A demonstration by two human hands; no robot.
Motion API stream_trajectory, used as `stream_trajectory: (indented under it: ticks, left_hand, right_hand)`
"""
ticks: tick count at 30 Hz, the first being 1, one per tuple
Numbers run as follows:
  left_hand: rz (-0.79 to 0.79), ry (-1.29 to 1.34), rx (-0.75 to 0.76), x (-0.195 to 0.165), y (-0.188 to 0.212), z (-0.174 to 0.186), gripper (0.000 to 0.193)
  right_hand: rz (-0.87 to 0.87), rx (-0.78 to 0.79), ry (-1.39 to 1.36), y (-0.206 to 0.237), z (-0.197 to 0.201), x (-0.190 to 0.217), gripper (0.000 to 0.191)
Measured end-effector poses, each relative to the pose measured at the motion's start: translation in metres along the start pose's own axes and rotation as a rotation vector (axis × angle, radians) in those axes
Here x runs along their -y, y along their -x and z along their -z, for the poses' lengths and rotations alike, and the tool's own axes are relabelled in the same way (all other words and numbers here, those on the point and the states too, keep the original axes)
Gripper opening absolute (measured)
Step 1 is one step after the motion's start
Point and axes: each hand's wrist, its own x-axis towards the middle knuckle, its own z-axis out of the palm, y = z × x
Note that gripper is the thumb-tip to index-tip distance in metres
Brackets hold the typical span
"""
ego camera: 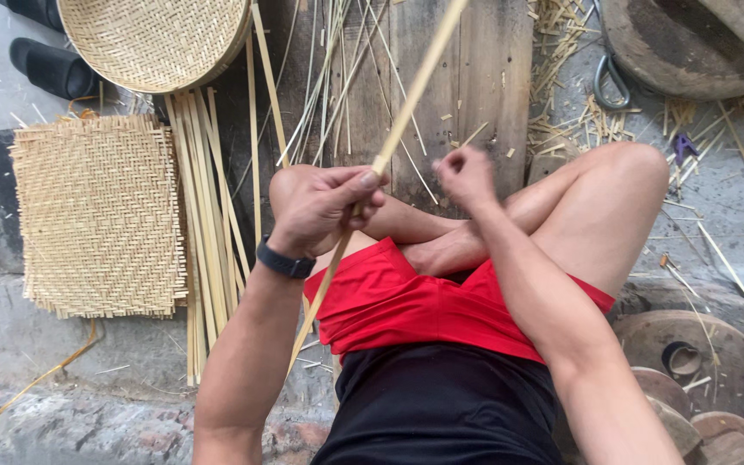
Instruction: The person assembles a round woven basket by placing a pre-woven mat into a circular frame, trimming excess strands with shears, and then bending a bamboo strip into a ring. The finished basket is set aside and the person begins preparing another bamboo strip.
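I see a flat woven bamboo mat [96, 215] lying left, a round woven basket [157, 39] above it, loose bamboo strips [204, 224] beside them, black sandals [49, 65] and scissors [610, 77] further up.

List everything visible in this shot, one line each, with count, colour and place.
bamboo strip: one, pale yellow, running from top centre down past the left knee
flat woven mat: one, straw-coloured, on the ground at left
round woven basket: one, straw-coloured, top left
loose bamboo strips: a bundle, pale yellow, beside the mat
wooden boards: brown, top centre
sandals: two, black, top left corner
scissors: one pair, dark handles, top right
bamboo scraps: many, pale, scattered at right
round wooden blocks: several, brown, lower right
wristband: one, black, left wrist
left hand: grips the bamboo strip
right hand: closed, beside the strip; what it pinches is unclear
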Motion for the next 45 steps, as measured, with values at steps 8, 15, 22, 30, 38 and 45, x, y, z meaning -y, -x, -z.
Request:
stream_trajectory:
  ticks: [8,15,22,30,38,45]
  left_hand:
    - [-0.214,-0.06,-0.153,-0.039,0.034,-0.001,0.025]
    - [-0.274,-0.346,-0.246,-0.052,0.012,-0.012,0.023]
    - [-0.156,-0.287,-0.067,0.01,-0.011,-0.037,0.024]
    - [-0.122,-0.27,-0.013,0.041,-0.002,-0.047,0.027]
    - [-0.125,-0.288,-0.01,0.048,0.006,-0.061,0.026]
    - [-0.141,-0.337,0.024,0.051,0.012,-0.065,0.028]
  right_hand:
    - [0.08,0.202,0.443,0.008,-0.054,-0.016,0.019]
    - [0.173,0.214,-0.349,0.049,0.044,0.065,0.017]
    - [0.484,0.089,-0.322,0.117,0.1,0.102,0.019]
    - [0.086,0.087,-0.523,0.118,0.085,0.097,0.015]
    - [0.121,0.015,-0.437,0.127,0.079,0.088,0.008]
    - [0.051,0.111,-0.452,0.129,0.082,0.088,0.008]
